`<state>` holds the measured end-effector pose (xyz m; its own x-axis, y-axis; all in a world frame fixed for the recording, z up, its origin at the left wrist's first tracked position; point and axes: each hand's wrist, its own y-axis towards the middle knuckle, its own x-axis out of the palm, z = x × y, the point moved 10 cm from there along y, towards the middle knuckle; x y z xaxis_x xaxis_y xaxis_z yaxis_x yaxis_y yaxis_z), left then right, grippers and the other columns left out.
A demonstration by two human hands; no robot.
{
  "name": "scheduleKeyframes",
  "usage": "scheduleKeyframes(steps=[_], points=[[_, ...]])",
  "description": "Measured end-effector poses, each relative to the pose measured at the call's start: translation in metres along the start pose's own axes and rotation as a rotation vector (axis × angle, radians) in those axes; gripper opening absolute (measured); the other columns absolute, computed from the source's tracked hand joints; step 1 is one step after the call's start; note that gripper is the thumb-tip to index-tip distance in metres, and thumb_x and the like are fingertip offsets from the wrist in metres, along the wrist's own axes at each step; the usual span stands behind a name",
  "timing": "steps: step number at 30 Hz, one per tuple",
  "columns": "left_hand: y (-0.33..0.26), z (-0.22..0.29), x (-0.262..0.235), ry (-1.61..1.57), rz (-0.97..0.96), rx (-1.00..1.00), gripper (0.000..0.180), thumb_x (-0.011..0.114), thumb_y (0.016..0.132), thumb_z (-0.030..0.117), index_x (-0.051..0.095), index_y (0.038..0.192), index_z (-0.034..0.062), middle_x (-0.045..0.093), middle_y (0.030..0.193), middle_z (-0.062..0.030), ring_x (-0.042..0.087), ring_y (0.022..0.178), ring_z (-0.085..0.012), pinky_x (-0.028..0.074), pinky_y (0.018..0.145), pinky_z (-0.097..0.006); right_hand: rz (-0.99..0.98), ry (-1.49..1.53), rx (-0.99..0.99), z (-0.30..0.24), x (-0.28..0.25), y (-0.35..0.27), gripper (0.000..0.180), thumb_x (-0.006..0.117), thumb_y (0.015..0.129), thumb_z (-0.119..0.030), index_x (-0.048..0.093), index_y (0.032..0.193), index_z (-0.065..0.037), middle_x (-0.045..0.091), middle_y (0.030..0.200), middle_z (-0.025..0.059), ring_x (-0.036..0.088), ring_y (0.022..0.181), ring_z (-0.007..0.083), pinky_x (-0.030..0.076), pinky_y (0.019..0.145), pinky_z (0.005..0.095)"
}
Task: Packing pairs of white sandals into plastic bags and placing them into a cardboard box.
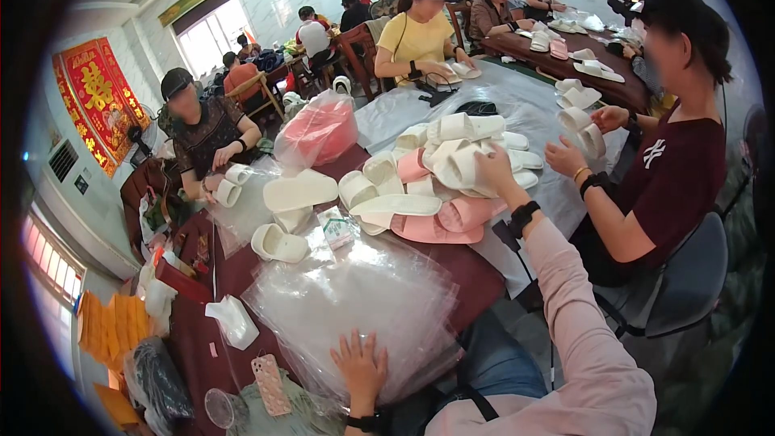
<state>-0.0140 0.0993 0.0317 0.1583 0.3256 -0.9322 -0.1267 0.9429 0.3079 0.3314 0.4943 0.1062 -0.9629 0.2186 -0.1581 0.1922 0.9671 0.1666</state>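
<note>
My left hand [361, 365] lies with spread fingers on a stack of clear plastic bags [347, 291] near the table's front edge. Stretched out to the far right, my right hand [496, 171] has its fingers closed on a white slipper [457, 165] at the side of a heap; part of that slipper is behind the hand. The heap mixes white slippers with several pink ones, such as the pink slipper [470, 213] at its near side. A small printed packet [334, 228] rests at the bags' far edge, beside a loose white slipper [278, 243].
A co-worker in a dark red shirt [674, 169] holds white slippers close on the right. Another person [202, 133] handles slippers at far left, and one in yellow [416, 36] works across. A tissue pack [232, 321], phone [270, 385] and plastic cup [225, 408] lie left.
</note>
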Motion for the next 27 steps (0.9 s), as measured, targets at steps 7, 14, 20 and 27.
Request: scheduleKeyframes(steps=[7,14,20,27], points=[[0.0,0.0,0.0,0.002,-0.001,0.007,0.043,0.06,0.085,0.034,0.058,0.125,0.0179,0.045,0.138,-0.0165,0.034,0.131,-0.0429,0.016,0.107,-0.064,-0.293,0.121,-0.103,-0.007,0.029,-0.079,0.029,0.06,0.087,-0.005,0.056,0.116,-0.003,0.064,0.093,0.0047,0.059,0.082,0.0097,0.049,0.071,0.0255],[-0.003,0.001,0.0,-0.009,0.02,0.008,0.044,0.06,0.085,0.034,0.058,0.125,0.0174,0.046,0.137,-0.0175,0.034,0.131,-0.0428,0.015,0.107,-0.065,-0.339,0.313,-0.107,-0.007,0.016,-0.15,0.035,0.058,0.088,0.001,0.05,0.122,-0.005,0.063,0.1,0.0058,0.059,0.089,0.0099,0.047,0.078,0.0251],[-0.006,-0.005,0.005,-0.002,-0.009,-0.007,0.044,0.059,0.085,0.034,0.057,0.125,0.0155,0.046,0.137,-0.0182,0.034,0.131,-0.0434,0.014,0.108,-0.065,-0.598,0.271,-0.062,0.007,0.03,-0.22,0.052,0.058,0.087,0.001,0.038,0.134,-0.008,0.059,0.091,0.0016,0.057,0.084,0.008,0.045,0.074,0.023],[-0.006,-0.006,0.003,0.017,0.03,0.002,0.043,0.062,0.083,0.034,0.06,0.123,0.0174,0.047,0.137,-0.0171,0.035,0.129,-0.0441,0.016,0.107,-0.065,-0.533,0.211,-0.17,-0.004,0.035,-0.252,0.036,0.066,0.082,-0.004,0.056,0.116,-0.001,0.054,0.118,0.0063,0.05,0.115,0.0156,0.031,0.105,0.0353]])
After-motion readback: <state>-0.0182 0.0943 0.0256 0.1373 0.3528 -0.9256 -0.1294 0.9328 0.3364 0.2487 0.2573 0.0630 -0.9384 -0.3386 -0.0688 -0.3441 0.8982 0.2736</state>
